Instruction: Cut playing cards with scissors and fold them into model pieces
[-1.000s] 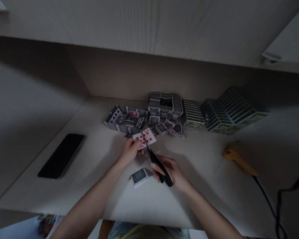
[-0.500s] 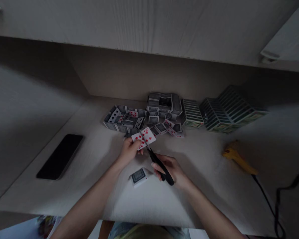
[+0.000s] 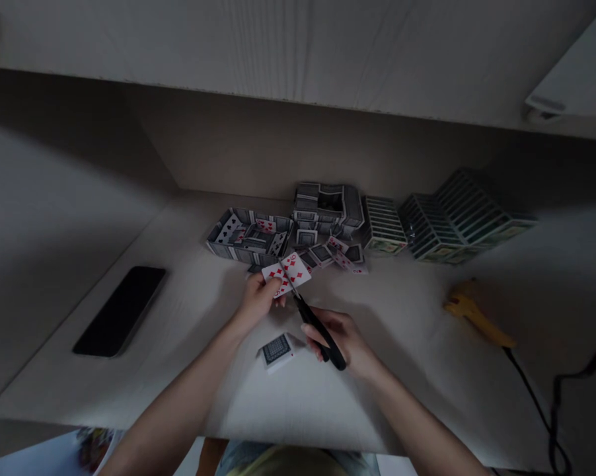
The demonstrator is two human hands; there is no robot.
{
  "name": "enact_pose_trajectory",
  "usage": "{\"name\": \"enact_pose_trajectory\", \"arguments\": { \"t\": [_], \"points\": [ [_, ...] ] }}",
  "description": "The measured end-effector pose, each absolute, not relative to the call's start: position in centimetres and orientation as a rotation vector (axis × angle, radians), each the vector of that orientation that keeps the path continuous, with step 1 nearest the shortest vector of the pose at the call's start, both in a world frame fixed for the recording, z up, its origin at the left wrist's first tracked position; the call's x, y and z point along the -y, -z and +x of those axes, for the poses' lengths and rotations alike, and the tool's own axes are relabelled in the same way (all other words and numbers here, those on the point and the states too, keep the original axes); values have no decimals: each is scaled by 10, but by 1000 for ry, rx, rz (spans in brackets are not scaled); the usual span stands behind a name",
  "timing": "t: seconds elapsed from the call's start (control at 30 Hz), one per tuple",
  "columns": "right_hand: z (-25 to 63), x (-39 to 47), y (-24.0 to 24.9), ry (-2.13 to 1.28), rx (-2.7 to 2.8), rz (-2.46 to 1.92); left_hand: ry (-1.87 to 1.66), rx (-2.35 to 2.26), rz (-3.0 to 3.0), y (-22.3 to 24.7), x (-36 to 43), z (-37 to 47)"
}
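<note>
At left on the worktop [image 3: 417,317], a dark phone [image 3: 119,311] lies well apart from the work. Just left of the frame's centre, an open tray built of cards [image 3: 233,250] stands behind the left hand [image 3: 260,297], which pinches a red diamond card [image 3: 298,271] between thumb and fingers, raised at the centre. The step in hand looks like cutting this card: the scissors [image 3: 310,315] reach up from the lower right, one blade lying across its face. Right of that, the right hand [image 3: 346,335] is closed around the black handles. The next move seems to call for the left hand to keep the card flat and steady, its thumb clear of the cutting line, while the right hand squeezes the handles evenly.

As for what is hard to make out, the left fingers under the card are mostly hidden, as is the lower blade, so I cannot tell how far any cut runs. Below centre, a deck of cards [image 3: 277,350] sits face down. Beyond the blades, loose cards [image 3: 322,254] overlap, masking one another. Farther right, the slatted card blocks [image 3: 461,225] fade into shadow; beneath them a yellow tool [image 3: 476,320] is blurred, and a dark cable [image 3: 558,410] runs out of the frame.
</note>
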State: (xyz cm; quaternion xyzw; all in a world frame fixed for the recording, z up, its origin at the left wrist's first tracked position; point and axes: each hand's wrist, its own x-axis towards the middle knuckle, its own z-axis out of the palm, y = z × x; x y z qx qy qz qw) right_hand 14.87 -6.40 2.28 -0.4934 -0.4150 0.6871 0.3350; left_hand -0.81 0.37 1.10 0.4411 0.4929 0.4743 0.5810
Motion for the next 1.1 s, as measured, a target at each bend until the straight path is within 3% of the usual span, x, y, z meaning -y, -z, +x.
{"name": "enact_pose_trajectory", "arguments": {
  "t": [1.1],
  "points": [
    [152, 62, -31, -1781, 1115, -1319, -1078, -1162, 1067, -14, -1, -8]
  ]
}}
